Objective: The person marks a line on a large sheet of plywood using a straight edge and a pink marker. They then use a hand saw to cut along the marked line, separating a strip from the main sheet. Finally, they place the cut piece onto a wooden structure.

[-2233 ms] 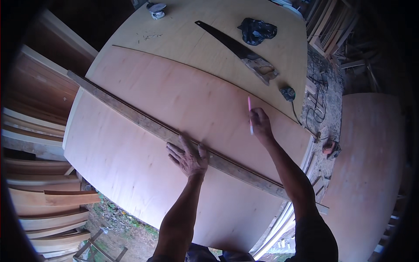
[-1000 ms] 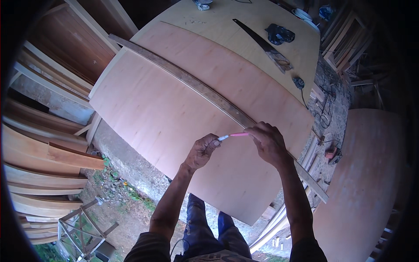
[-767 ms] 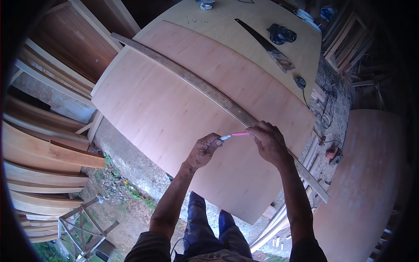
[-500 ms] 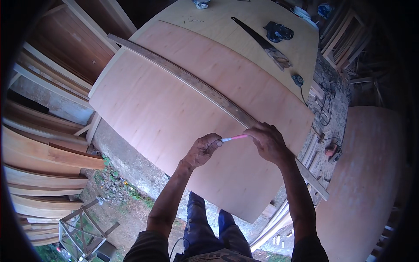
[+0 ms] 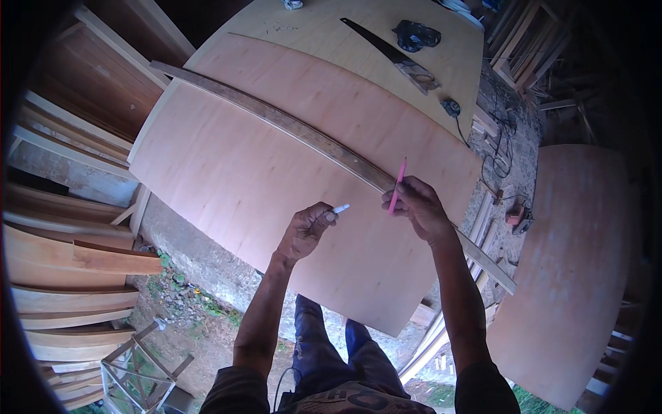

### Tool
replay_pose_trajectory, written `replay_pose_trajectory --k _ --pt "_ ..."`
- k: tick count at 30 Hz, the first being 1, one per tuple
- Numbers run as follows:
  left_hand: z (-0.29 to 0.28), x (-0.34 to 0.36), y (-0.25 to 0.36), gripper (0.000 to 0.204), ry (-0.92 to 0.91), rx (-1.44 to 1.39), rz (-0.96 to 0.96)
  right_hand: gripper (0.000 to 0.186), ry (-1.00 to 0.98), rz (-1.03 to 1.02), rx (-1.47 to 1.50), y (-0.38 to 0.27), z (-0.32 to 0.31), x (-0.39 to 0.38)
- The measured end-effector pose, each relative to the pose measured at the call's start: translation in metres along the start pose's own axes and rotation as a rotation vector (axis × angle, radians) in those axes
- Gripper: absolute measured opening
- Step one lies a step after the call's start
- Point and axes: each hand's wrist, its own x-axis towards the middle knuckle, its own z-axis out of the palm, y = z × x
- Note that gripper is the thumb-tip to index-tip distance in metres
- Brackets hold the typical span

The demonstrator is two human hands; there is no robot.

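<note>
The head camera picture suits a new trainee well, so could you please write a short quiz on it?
1. Which hand holds the pink pen?
2. True or false: the saw lies farther from the person than the long wooden strip.
3. Fill in the colour: the left hand pinches a small ____ cap.

Key:
1. The right hand.
2. True.
3. White.

A slim pink pen (image 5: 400,176) is held tilted, tip up, its white cap (image 5: 342,208) apart to the left
</note>
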Motion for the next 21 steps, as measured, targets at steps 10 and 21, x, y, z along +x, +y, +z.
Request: replay_pose_trajectory --k 10,21 --pt "0.03 -0.022 0.018 0.024 0.04 -0.022 -0.006 0.015 -0.038 -0.094 0.005 0.041 0.063 -0.028" --pt "0.039 -0.059 0.059 0.028 0.109 0.082 -0.022 0.021 0.106 -0.222 -0.105 0.033 0.097 -0.065"
